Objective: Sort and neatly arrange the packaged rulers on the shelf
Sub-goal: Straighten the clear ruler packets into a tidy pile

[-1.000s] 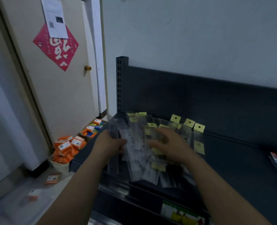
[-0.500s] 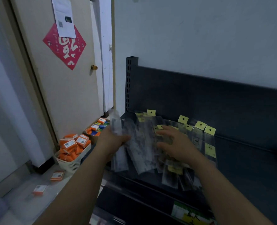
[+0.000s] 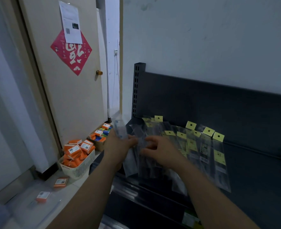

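Several packaged rulers (image 3: 204, 151) in clear sleeves with yellow hang tabs lie fanned across the dark shelf (image 3: 255, 171), tabs toward the back panel. My left hand (image 3: 120, 146) grips one clear ruler packet (image 3: 120, 131) at the shelf's left end, holding it upright and lifted off the pile. My right hand (image 3: 159, 151) hovers over the left part of the pile with fingers spread and loosely bent, touching the packets below. The packets under both hands are partly hidden.
A white basket (image 3: 80, 169) of orange boxes stands on the floor left of the shelf, with a carton (image 3: 100, 138) of boxes behind it. Loose orange boxes (image 3: 60, 181) lie nearby. A door (image 3: 67, 80) with a red paper is at the left. A lower shelf edge (image 3: 153, 195) runs below.
My left hand keeps its packet raised at the left end. My right hand has slid left across the pile toward the left hand. The camera view has shifted left.
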Motion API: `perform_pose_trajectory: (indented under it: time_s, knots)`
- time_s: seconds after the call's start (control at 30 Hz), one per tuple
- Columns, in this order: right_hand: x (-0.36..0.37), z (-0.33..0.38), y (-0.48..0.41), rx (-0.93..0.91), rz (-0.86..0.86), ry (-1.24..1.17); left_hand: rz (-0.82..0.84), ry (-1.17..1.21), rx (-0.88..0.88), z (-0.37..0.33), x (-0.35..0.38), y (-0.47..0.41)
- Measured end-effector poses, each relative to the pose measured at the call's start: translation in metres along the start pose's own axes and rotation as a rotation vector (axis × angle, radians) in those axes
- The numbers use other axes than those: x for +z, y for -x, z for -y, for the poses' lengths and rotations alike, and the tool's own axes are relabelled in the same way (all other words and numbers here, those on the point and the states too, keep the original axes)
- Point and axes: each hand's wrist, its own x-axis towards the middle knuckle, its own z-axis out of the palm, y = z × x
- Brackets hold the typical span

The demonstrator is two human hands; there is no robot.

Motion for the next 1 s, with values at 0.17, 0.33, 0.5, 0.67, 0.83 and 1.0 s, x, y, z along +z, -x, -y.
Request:
perform_pose_trajectory:
  time_s: [0.17, 0.33, 0.5, 0.67, 0.83, 1.0]
  knots:
    - [0.003, 0.006, 0.000, -0.018, 0.001, -0.176, 0.015, 0.099, 0.052, -0.006, 0.000, 0.003]
    - [-0.006, 0.003, -0.003, 0.008, -0.119, -0.302, -0.064, 0.159, 0.026, -0.011, -0.009, -0.001]
    - [-0.017, -0.006, -0.008, 0.123, -0.215, -0.611, 0.118, 0.326, -0.223, -0.010, -0.005, 0.003]
    - [-0.013, -0.002, -0.004, 0.102, -0.170, -0.691, 0.314, 0.441, -0.202, -0.010, 0.018, 0.017]
    - [-0.013, -0.004, 0.003, 0.086, -0.185, -0.600, 0.303, 0.392, -0.079, -0.014, 0.027, 0.016]
    - [-0.019, -0.006, 0.010, 0.096, -0.144, -0.569, 0.190, 0.448, -0.025, -0.016, 0.028, 0.006]
